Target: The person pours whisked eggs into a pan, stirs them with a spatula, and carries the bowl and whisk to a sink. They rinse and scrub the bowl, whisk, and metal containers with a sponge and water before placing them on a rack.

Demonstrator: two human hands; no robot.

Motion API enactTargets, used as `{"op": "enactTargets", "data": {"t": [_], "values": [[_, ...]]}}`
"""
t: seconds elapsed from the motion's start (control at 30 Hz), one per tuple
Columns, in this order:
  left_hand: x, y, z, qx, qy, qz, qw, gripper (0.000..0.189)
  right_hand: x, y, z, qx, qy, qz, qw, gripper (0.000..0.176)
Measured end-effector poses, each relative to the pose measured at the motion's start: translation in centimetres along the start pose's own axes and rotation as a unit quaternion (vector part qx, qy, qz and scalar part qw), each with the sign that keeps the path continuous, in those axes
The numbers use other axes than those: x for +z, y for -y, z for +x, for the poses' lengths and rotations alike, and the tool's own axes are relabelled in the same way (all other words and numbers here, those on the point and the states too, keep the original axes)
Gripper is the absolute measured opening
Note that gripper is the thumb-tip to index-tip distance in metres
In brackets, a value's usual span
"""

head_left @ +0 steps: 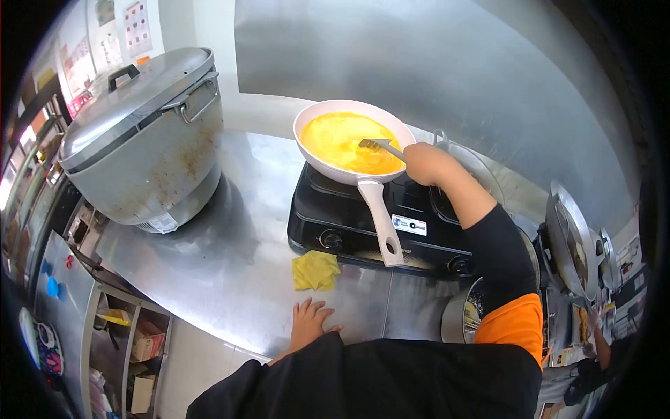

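Note:
A light-coloured frying pan [380, 216] sits on the left burner of a black gas stove [356, 227], its handle pointing toward me. Yellow liquid, like beaten egg, [335, 136] covers its base. My right hand [427, 165] is closed round the handle of a grey spatula [380, 144], whose slotted head touches the yellow liquid. Flat on the steel counter rests my left hand [309, 323], fingers spread and holding nothing. Just beyond it lies a folded yellow cloth [315, 270], not touching the fingers.
A large lidded metal pot [150, 150] stands on the counter at the left. At the right are a metal pot [457, 318] near my right arm and a big wok [572, 244]. Shelves [129, 335] hold boxes at lower left. Another person's arm [601, 346] shows at far right.

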State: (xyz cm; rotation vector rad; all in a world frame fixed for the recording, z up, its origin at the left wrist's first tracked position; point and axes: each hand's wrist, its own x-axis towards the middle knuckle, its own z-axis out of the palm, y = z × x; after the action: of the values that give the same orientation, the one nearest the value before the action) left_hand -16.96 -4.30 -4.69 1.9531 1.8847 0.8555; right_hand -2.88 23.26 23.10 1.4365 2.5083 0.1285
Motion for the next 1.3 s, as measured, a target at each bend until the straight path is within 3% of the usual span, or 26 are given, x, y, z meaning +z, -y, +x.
{"op": "enactTargets", "data": {"t": [0.1, 0.2, 0.23, 0.33, 0.53, 0.83, 1.03, 1.1, 1.3], "values": [[0.0, -0.1, 0.0, -0.001, 0.005, 0.006, 1.0, 0.043, 2.0, -2.2, 2.7, -0.004, -0.073, 0.012, 0.997, 0.024], [-0.3, -0.1, 0.0, 0.0, 0.006, 0.007, 1.0, 0.042, -0.9, -2.8, 1.8, 0.053, 0.008, 0.125, 0.991, 0.031], [-0.2, 0.0, 0.0, 0.0, 0.006, 0.007, 1.0, 0.042, -2.0, -2.3, 0.0, 0.085, -0.024, 0.275, 0.957, 0.019], [-0.2, -0.3, 0.1, -0.002, 0.006, 0.001, 1.0, 0.042, -4.6, -3.6, -1.7, 0.033, 0.037, 0.281, 0.958, 0.038], [-0.1, -0.1, 0.1, 0.003, 0.009, 0.001, 1.0, 0.042, -5.9, -3.1, -3.9, -0.027, 0.134, 0.4, 0.906, 0.038], [0.1, 0.4, 0.0, -0.003, 0.015, -0.01, 1.0, 0.043, -2.3, 3.5, 2.9, -0.048, 0.073, 0.388, 0.917, 0.028], [0.6, 0.8, -0.2, 0.001, -0.011, -0.034, 0.999, 0.043, -3.0, 6.5, 7.6, 0.045, 0.027, 0.462, 0.885, 0.019], [0.7, 0.9, -0.2, 0.004, -0.016, -0.038, 0.999, 0.043, 0.0, 4.1, 13.7, -0.007, 0.014, 0.4, 0.916, 0.017], [0.6, 0.9, -0.2, 0.007, -0.02, -0.043, 0.999, 0.043, -4.0, 4.8, 11.1, 0.135, 0.015, 0.484, 0.864, 0.007]]}}
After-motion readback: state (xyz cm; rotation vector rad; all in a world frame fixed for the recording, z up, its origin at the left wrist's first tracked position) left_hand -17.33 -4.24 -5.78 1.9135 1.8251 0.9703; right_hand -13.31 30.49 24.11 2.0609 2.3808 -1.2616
